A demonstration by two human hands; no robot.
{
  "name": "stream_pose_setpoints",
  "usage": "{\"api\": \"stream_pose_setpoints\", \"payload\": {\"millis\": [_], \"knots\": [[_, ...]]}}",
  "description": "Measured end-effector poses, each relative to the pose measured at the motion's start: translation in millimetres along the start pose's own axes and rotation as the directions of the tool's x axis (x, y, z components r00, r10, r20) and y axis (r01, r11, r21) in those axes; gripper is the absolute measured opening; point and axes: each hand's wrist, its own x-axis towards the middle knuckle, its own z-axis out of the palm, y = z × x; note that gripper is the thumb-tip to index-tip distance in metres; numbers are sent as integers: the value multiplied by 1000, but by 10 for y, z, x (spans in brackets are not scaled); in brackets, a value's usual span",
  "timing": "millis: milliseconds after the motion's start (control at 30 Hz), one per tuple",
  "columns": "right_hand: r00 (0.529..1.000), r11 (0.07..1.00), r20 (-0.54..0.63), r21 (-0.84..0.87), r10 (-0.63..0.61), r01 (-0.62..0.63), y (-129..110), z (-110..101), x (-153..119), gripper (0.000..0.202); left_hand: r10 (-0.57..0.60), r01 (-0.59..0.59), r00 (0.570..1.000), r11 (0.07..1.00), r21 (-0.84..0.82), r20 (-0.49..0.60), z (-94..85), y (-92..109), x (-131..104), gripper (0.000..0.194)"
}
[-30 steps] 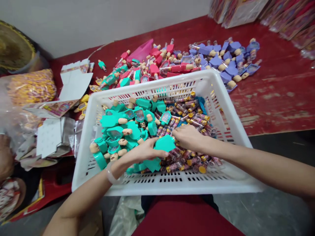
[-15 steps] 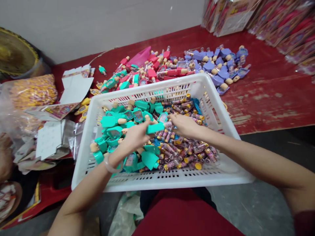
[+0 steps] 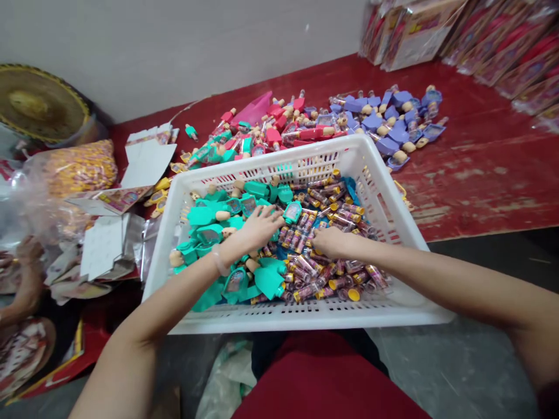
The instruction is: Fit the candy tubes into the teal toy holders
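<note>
A white plastic basket (image 3: pixel 305 323) holds green pieces (image 3: pixel 268 280) with beige knobs on its left side and small clear tubes with yellow caps (image 3: pixel 301 267) on its right. Over the green pieces, my left hand (image 3: pixel 257 228) is open, palm down with its fingers spread, and nothing shows in it. My right hand (image 3: pixel 331 241) reaches down among the tubes, its fingers bent together; whatever they pinch is too small to make out. One green piece with a picture window (image 3: pixel 292 212) lies between the hands.
Behind the basket, red pieces (image 3: pixel 273 137) and purple pieces (image 3: pixel 397 135) lie on the red table (image 3: pixel 480 174). White cards (image 3: pixel 102 244) and a bag of yellow items (image 3: pixel 82 166) are at left, near another person's hand (image 3: pixel 30 249). Wrapped packages (image 3: pixel 502 52) stand at back right.
The green piece that was held between both hands is no longer in them. My left hand has opened over the green pile, and my right hand has lowered into the tubes.
</note>
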Motion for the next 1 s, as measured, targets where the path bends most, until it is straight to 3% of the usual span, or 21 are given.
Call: {"api": "stream_pose_setpoints", "payload": {"millis": [100,167,233,267,333,433,533,700,833,900,1000], "knots": [[997,997,-69,75,-26,32,42,-114,-9,28,65,-69,995,997,44,78,240,137,-29,30],[985,978,-168,195,-45,78,57,-203,-49,32,29,-27,998,999,-44,62,162,113,-55,27],[959,950,-281,286,-45,128,51,-279,-111,30,-29,45,998,956,-291,59,-42,98,-118,27],[947,944,-319,299,-36,137,41,-309,-144,29,-76,102,994,885,-454,75,-157,113,-166,29],[933,949,-360,292,-7,120,9,-349,-197,30,-188,244,969,625,-742,160,-352,192,-281,32],[930,970,-366,238,36,56,-55,-362,-222,29,-285,380,907,231,-896,311,-499,349,-423,32],[933,982,-356,186,49,20,-117,-329,-202,24,-248,430,883,91,-898,398,-533,431,-476,41],[920,986,-389,166,44,24,-164,-270,-180,20,-153,414,908,168,-895,391,-517,455,-503,60],[922,996,-385,84,45,-13,-204,-258,-196,20,-229,314,944,418,-852,236,-506,526,-550,49],[923,999,-383,33,28,-17,-236,-244,-208,21,-232,295,951,496,-817,203,-520,573,-571,40],[917,1000,-398,-6,-10,9,-277,-205,-229,19,-230,307,947,438,-845,225,-547,631,-587,29]]}}
